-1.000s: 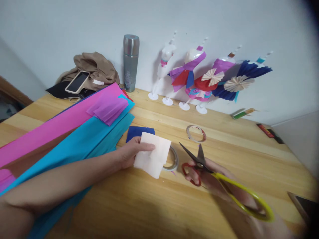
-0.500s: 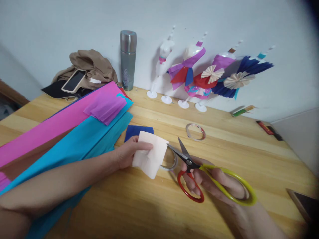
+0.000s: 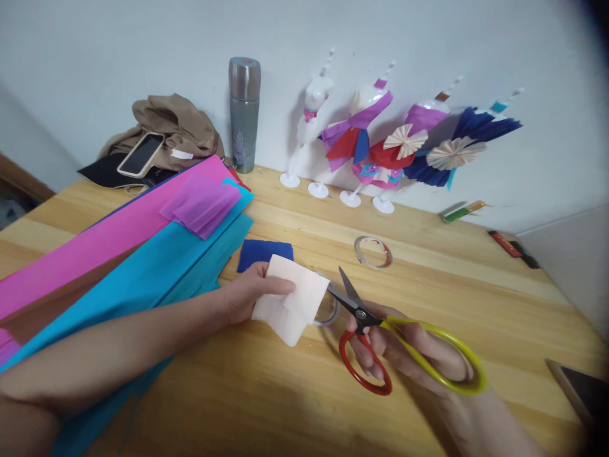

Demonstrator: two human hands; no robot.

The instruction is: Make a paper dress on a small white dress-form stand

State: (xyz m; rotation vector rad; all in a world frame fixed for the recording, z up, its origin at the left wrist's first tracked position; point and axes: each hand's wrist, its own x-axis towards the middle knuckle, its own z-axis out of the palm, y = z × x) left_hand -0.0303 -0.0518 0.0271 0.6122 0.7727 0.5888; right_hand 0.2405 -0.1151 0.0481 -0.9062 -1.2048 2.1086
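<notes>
My left hand (image 3: 250, 293) pinches a square of cream paper (image 3: 297, 304), thumb on top and fingers hidden beneath it. In my right hand (image 3: 404, 349) are scissors (image 3: 361, 315) with one red and one yellow handle loop. Their blades stand apart, and the lower blade's tip passes behind the paper's right corner. Behind the paper lies a folded piece of dark blue paper (image 3: 264, 252). A roll of tape (image 3: 328, 312) is partly covered by the paper and blades.
Long folded sheets of pink paper (image 3: 118, 222) and blue paper (image 3: 143, 289) cover the table's left side, with a purple piece (image 3: 202, 206) on top. Behind stand a thermos (image 3: 245, 114) and several paper-dressed figures (image 3: 356, 133). Another tape roll (image 3: 373, 252) lies centrally; a phone (image 3: 141, 154) rests on cloth.
The cream paper has shifted slightly right toward the scissors, so its corner now overlaps the lower blade's tip. The scissors have barely moved and their blades remain apart.
</notes>
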